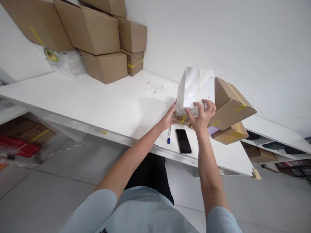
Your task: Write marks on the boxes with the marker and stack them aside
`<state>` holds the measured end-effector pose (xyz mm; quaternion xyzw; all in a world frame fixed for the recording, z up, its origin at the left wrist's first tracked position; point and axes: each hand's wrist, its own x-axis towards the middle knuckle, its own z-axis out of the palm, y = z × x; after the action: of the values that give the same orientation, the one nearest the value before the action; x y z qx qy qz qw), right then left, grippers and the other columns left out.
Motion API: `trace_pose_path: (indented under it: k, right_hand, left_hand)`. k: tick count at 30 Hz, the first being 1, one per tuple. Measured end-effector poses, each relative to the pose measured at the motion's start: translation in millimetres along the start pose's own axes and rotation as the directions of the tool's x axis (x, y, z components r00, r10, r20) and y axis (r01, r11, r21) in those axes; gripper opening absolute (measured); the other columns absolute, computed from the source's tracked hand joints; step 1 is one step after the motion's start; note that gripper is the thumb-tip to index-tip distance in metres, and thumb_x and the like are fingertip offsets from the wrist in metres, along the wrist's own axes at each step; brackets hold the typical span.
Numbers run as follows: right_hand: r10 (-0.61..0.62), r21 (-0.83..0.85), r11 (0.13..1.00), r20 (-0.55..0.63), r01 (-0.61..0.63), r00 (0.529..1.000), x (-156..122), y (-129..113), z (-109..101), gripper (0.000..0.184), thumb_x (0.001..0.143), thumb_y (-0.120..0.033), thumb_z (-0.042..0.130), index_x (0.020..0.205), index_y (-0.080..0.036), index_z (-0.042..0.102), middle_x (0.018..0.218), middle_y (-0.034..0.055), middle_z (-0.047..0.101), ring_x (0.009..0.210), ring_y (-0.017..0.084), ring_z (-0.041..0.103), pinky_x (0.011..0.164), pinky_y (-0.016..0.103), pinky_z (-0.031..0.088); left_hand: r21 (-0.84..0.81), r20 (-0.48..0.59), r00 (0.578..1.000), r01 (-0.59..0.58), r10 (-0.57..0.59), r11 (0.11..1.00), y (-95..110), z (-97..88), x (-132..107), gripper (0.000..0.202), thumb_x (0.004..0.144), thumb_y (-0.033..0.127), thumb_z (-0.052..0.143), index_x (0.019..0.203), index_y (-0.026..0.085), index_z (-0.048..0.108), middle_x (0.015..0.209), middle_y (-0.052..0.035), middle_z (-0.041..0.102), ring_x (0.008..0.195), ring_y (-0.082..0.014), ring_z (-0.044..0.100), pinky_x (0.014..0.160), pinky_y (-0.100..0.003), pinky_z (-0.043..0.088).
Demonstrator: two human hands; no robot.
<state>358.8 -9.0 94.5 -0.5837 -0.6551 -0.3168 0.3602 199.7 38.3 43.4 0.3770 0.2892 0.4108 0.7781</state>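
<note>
Plainly, view: head camera looks down over both forearms at a white table [102, 103] set against a white wall.
White box: a tall white box [194, 89] stands tilted on a small brown carton [181, 119] near the table's front edge, right of centre; faint dark specks show on its faces.
Right hand: the right hand [202, 116] is clamped on the white box at its lower near corner, fingers [206, 104] curled over the front face, thumb below.
Left hand: the left hand [168, 119] lies at the lower left edge of the white box and against the small carton; fingers are tucked behind, so whether it grips or only steadies I cannot tell.
Small carton: mostly hidden under the box and the hands; yellow tape shows on its near side.
Pen: a pen [168, 134] with a blue cap lies on the table just below the left hand, pointing toward the edge.
Phone: a dark phone [183, 141] lies flat, screen up, just beside the pen and under the right wrist.
Tilted carton: a brown carton [230, 105] with yellow tape sits tipped, just right of the white box, resting on a flatter carton [230, 134].
Stack: several brown cartons [97, 35] are piled at the far left end of the table against the wall, with a white printed package [65, 61] leaning under them.
Shelves: low white shelves [272, 145] to the right hold more cartons.
Floor: grey tiles, with flattened cardboard [26, 131] and something red [17, 145] at the left.
Clothing: light blue short sleeves [136, 210], dark trousers.
</note>
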Motion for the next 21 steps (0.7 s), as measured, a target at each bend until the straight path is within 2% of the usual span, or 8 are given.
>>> trace_pose_path:
  k: [3,5,7,10,12,16,19,21]
  right_hand:
    - [-0.168,0.085,0.982,-0.022,0.169,0.986,-23.4,-15.8,0.6,0.024,0.085,-0.049,0.068,0.1,-0.03,0.071,0.126,0.0095,0.058,0.127,0.034,0.045,0.108,0.059,0.029]
    - [-0.247,0.101,0.964,-0.017,0.247,0.969,-38.8,-30.6,0.3,0.018,0.084,-0.046,0.07,0.097,-0.033,0.072,0.123,0.0062,0.063,0.122,0.032,0.049,0.108,0.06,0.026]
    - [-0.276,0.083,0.957,-0.023,0.277,0.961,-51.0,-48.1,-2.4,0.018,0.083,-0.045,0.071,0.099,-0.036,0.073,0.119,0.0045,0.066,0.117,0.031,0.051,0.107,0.059,0.028]
    - [-0.279,0.097,0.954,-0.072,0.285,0.958,-61.7,-78.4,-11.4,0.022,0.083,-0.041,0.069,0.104,-0.038,0.073,0.12,0.0049,0.066,0.115,0.03,0.053,0.101,0.053,0.038]
    - [-0.267,0.21,0.936,-0.098,0.283,0.959,-65.6,-99.8,-18.0,0.024,0.085,-0.036,0.067,0.108,-0.037,0.072,0.124,0.006,0.065,0.117,0.03,0.053,0.096,0.048,0.044]
    - [-0.195,0.474,0.854,-0.086,0.212,0.977,-74.9,-133.4,-20.0,0.03,0.088,-0.028,0.063,0.118,-0.03,0.063,0.127,0.0099,0.063,0.12,0.029,0.059,0.092,0.046,0.049]
    - [-0.148,0.547,0.826,-0.022,0.136,0.989,-85.9,-142.7,-11.4,0.034,0.09,-0.027,0.062,0.124,-0.027,0.058,0.127,0.0119,0.063,0.111,0.027,0.066,0.09,0.045,0.05]
    - [-0.108,0.58,0.811,0.023,0.075,0.994,-92.9,-142.1,-6.7,0.036,0.091,-0.026,0.061,0.127,-0.027,0.056,0.128,0.0123,0.062,0.112,0.027,0.066,0.091,0.046,0.051]
  left_hand:
    - [-0.2,0.076,0.995,-0.041,0.057,0.979,-3.6,13.8,3.7,0.071,0.094,0.075,0.035,0.137,0.025,0.06,0.13,-0.0119,0.069,0.103,-0.0274,0.073,0.087,-0.042,0.059]
    - [-0.218,0.075,0.985,-0.134,0.153,0.967,-4.8,9.3,-6.6,0.073,0.099,0.07,0.025,0.127,0.016,0.065,0.122,-0.011,0.074,0.109,-0.0275,0.072,0.089,-0.039,0.059]
    - [-0.173,0.055,0.963,-0.25,0.263,0.953,-1.7,-4.6,-25.9,0.072,0.103,0.063,0.019,0.127,0.013,0.065,0.126,-0.0099,0.073,0.119,-0.0283,0.068,0.094,-0.038,0.057]
    - [-0.039,-0.007,0.912,-0.411,0.411,0.911,7.9,-36.4,-68.4,0.058,0.1,0.059,0.038,0.14,0.021,0.057,0.139,-0.0102,0.066,0.127,-0.0282,0.063,0.097,-0.04,0.058]
    - [0.15,-0.013,0.895,-0.439,0.445,0.886,12.5,-59.8,-100.6,0.058,0.098,0.06,0.045,0.148,0.03,0.049,0.145,-0.0068,0.061,0.129,-0.027,0.062,0.095,-0.038,0.058]
    - [0.539,-0.184,0.871,-0.299,0.456,0.788,9.4,-99.2,-150.4,0.071,0.097,0.063,0.048,0.158,0.03,0.035,0.124,-0.0098,0.069,0.095,-0.0187,0.07,0.085,-0.035,0.059]
    - [0.664,-0.258,0.871,-0.156,0.419,0.731,1.4,-116.4,-165.2,0.077,0.097,0.07,0.04,0.159,0.025,0.033,0.104,-0.0101,0.071,0.079,-0.0185,0.069,0.073,-0.036,0.059]
    - [0.725,-0.259,0.88,-0.095,0.398,0.682,-2.4,-120.6,-167.9,0.076,0.096,0.072,0.037,0.157,0.026,0.038,0.102,-0.0098,0.07,0.077,-0.0193,0.068,0.072,-0.036,0.057]
